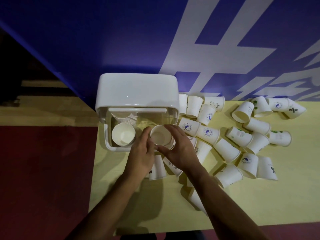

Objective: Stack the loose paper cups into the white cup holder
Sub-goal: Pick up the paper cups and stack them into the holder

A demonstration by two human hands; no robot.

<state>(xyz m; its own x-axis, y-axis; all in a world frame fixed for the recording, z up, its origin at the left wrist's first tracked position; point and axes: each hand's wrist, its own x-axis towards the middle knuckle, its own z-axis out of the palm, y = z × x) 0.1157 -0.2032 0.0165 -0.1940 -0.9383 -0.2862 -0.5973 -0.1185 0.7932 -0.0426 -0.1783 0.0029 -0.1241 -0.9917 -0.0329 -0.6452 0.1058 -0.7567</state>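
My right hand (180, 148) curled round an upright paper cup (160, 135) at the white cup holder's (136, 94) right side | my left hand (142, 153) lay loosely straight against it | stacked cups (123, 134) sat left | loose cups (207, 133) lay right on the desk (242, 205), some marked "%", one "Be"

White cup holder (110, 144) at centre, lid (137, 90) flipped up toward 12 o'clock. Inside, L bay: stack (123, 134) of nested cups, mouths up. R bay: held cup (160, 136), upright, mouth up. R hand (181, 149) at cup's 4 o'clock, index finger and thumb curled round rim. L hand (142, 154) at cup's 8 o'clock, thumb beside rim; grip unclear. Loose cups (230, 135) strewn on their sides over yellow table (259, 205), 3 o'clock of holder, a few under wrists. Blue banner (121, 40) w/ white lettering at 12. Red floor (43, 170) at 9.
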